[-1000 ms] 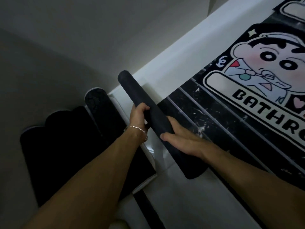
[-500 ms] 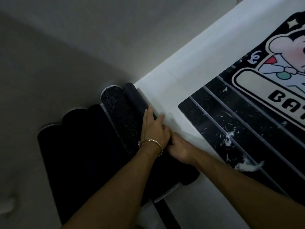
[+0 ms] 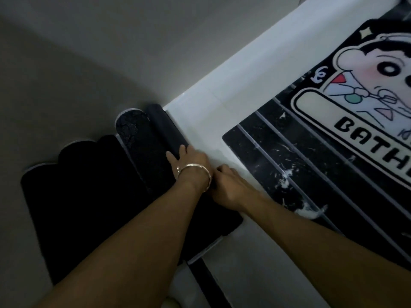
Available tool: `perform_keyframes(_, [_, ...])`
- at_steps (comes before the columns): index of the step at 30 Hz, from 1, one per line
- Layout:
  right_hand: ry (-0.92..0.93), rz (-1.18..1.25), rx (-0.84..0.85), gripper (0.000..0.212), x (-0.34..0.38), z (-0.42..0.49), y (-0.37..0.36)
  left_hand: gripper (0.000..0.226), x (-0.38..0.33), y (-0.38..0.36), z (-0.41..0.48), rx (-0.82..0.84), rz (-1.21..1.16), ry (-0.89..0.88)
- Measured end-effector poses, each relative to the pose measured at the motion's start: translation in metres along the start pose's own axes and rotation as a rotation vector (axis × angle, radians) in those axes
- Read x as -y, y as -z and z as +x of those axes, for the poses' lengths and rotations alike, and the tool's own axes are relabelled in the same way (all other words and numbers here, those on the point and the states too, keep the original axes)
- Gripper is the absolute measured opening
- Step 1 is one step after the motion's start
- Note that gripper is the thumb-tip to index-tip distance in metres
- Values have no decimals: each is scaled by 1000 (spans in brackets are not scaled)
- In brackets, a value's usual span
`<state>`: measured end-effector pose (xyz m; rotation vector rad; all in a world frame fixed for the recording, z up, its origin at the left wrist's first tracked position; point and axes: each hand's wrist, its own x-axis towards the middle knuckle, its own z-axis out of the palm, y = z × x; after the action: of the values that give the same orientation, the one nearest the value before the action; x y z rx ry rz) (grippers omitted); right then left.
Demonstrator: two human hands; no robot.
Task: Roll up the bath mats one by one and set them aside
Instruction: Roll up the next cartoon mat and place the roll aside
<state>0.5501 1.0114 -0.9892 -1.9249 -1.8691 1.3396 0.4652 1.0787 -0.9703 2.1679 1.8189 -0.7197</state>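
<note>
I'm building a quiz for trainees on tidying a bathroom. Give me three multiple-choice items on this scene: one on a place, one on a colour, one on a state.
1. Where does the slim dark rolled bath mat under the left hand lie?
A) on top of a cartoon print
B) beside the other dark rolled mats
C) lifted in the air

2. What colour is the bangle on the left wrist?
A) silver
B) red
C) green

3. How does the black cartoon-print bath mat lie?
A) rolled up
B) folded in half
C) spread flat

Answers:
1 B, it rests against the neighbouring roll.
2 A, the metal glints pale.
3 C, its print and lettering lie open on the floor.
</note>
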Motion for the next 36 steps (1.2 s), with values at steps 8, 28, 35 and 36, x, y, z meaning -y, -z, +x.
perform_keyframes(8, [-118, -55, -201, 51, -59, -44, 68, 55, -63, 21, -16, -155, 90, -208])
perform_keyframes(28, [-638, -445, -293, 45, -263, -258, 94, 44, -310, -10, -126, 24, 158, -812])
perform_keyframes(35, [-687, -414, -358, 47, -281, -257, 95, 34, -333, -31, -143, 34, 13, -827])
perform_keyframes(36, [-685, -412, -354, 44, -281, -256, 94, 32, -334, -32, -144, 55, -57, -792])
